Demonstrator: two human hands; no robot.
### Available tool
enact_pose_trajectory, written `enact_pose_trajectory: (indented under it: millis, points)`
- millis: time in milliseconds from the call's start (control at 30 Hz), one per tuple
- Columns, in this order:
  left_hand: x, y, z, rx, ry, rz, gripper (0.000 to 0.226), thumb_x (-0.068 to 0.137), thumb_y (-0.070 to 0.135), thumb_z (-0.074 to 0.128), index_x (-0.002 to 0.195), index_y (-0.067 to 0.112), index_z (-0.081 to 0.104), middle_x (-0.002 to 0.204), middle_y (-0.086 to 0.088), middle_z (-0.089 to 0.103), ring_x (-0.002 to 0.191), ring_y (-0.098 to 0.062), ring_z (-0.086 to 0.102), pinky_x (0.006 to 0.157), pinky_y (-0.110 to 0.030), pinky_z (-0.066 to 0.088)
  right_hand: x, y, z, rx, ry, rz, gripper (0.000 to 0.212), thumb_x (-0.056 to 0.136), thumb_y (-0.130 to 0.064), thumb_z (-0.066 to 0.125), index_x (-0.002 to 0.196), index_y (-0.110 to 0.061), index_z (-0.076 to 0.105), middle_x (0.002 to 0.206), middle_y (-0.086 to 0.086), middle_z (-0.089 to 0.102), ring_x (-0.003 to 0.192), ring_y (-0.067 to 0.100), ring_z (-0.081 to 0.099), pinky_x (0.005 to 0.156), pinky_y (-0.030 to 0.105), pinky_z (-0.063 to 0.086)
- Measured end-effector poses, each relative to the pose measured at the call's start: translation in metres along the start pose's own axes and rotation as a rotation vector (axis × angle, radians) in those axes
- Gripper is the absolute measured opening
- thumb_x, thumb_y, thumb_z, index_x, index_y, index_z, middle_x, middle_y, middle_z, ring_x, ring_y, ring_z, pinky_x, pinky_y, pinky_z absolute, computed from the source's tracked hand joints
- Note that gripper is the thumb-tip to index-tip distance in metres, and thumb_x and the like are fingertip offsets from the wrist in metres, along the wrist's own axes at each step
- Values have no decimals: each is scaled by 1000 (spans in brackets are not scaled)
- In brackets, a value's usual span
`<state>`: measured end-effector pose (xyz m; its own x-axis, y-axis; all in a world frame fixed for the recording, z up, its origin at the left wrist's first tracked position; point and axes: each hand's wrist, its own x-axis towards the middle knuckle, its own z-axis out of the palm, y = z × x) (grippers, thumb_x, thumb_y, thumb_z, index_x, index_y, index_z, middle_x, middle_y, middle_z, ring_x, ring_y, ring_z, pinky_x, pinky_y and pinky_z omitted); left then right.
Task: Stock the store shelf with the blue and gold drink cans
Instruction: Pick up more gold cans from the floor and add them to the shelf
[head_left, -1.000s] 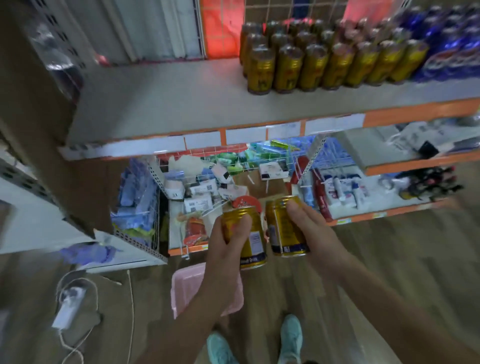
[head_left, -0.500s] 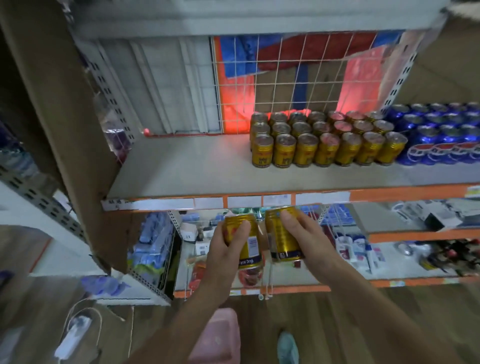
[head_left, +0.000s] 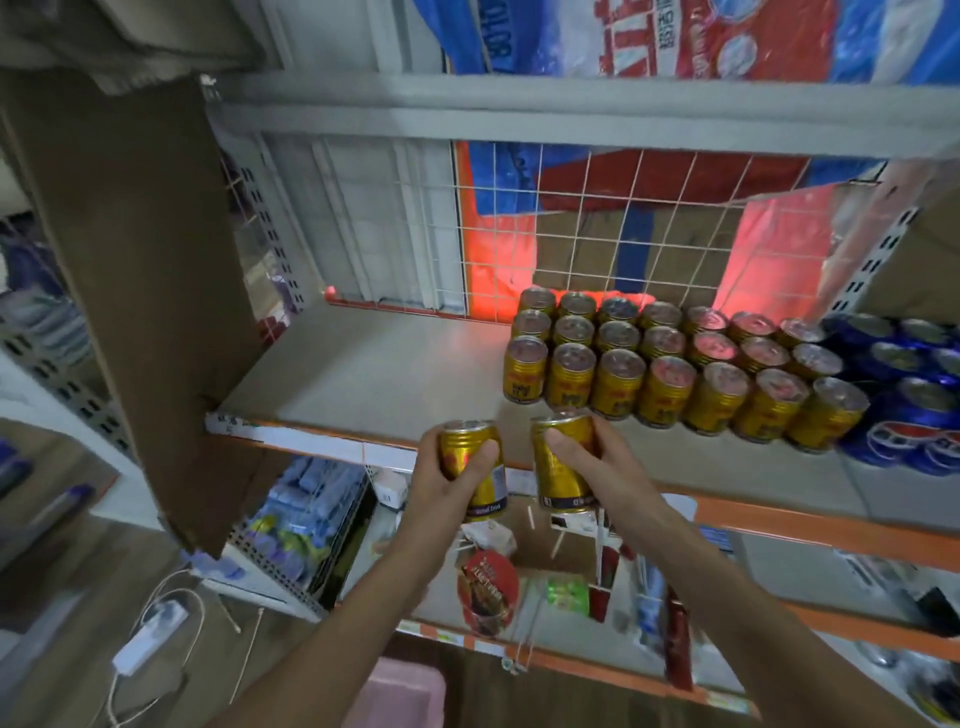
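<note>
Both grips are clamped: the left grip (head_left: 441, 486) round the left gold can (head_left: 459, 441), the right grip (head_left: 615, 467) round the right gold can (head_left: 562, 486), side by side at lower centre of the frame, just in front of the shelf (head_left: 374, 374) and not yet on it. Likely faults: a can base catching the shelf's front edge and slipping from its one-handed hold, or the right gold can nudging the stocked gold cans (head_left: 670, 384) at centre right, toppling them toward the blue cans (head_left: 919, 410) at the right edge.
</note>
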<state>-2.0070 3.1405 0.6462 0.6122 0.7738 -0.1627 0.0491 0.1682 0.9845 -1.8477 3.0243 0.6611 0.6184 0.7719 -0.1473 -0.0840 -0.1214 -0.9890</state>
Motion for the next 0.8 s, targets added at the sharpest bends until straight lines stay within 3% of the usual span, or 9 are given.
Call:
enact_pose_trajectory:
  millis: [167,433,600,700,800]
  points:
    - [38,5,-11,75,33,55,64,75,50,73,130,30,48,122,1,62,109,-17,66,80,-28,60,37,2,5,-65,-72,-47,64,77,-52,75,133,-25,55,127,-6,65,115,13,64,99,41,53]
    - [97,8,-46,145,5,125,57,84,22,80,131,28,47,119,7,63,101,-4,66,80,-20,56,92,6,36,-200,-150,-69,61,81,-25,83,132,-23,50,127,-2,62,114,10,61,95,27,51]
    - [123,2,-76,233,-77,129,63,83,13,81,132,23,44,122,4,60,99,7,62,80,-14,52,115,21,59,-339,-104,-115,68,65,-24,87,122,-23,49,116,-7,59,107,4,59,88,21,47]
    - [134,-4,-88,281,-146,141,63,84,3,78,133,17,41,120,1,58,91,11,62,72,-10,51,119,32,69,-400,-75,-174,65,70,-8,88,118,-22,47,113,-11,55,100,-6,56,84,16,45]
    - [147,-14,-94,309,-210,154,68,83,2,80,133,23,39,122,-1,55,98,5,62,76,-16,55,120,38,74,-381,-47,-214,65,69,-13,87,117,-19,45,112,-9,55,99,-4,56,85,16,45]
